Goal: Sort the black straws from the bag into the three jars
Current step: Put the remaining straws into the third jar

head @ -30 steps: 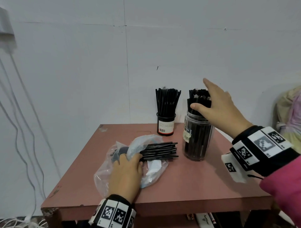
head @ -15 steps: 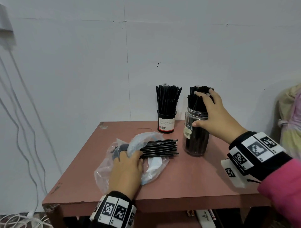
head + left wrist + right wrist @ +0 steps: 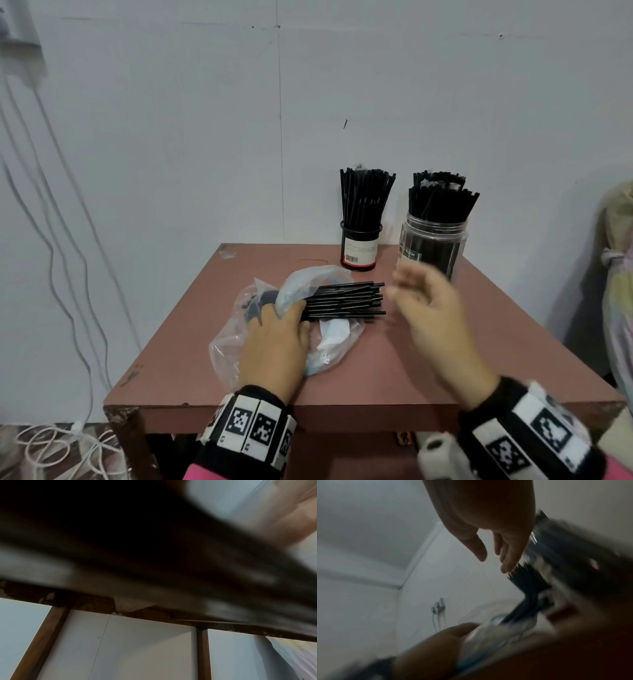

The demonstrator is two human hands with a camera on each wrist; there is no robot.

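Pale grey wall panels stand behind a small reddish-brown desk whose near edge is chipped. White cables hang down the wall on the left and coil on the floor.

At the back of the desk stand two containers that can be seen clearly. The black jar with a white barcoded label is packed with upright black straws that fan out above its rim. Just to its right, a clear jar is also crammed full of black straws, its bundle leaning a little to the right. Behind its straws more straw tops show, but what holds them is hidden.

Nearer the front lies a crumpled clear plastic bag. A loose bundle of black straws sticks out of its mouth, lying flat and pointing to the right.

The left hand lies palm-down on the bag, fingers curled over the plastic and the near ends of the straws, pinning them to the desk. The right hand hangs above the desk just right of the straw tips and in front of the clear jar, blurred, with fingers loosely spread and nothing in them; the right wrist view shows the same bare, relaxed fingers. The left wrist view is mostly dark and smeared.
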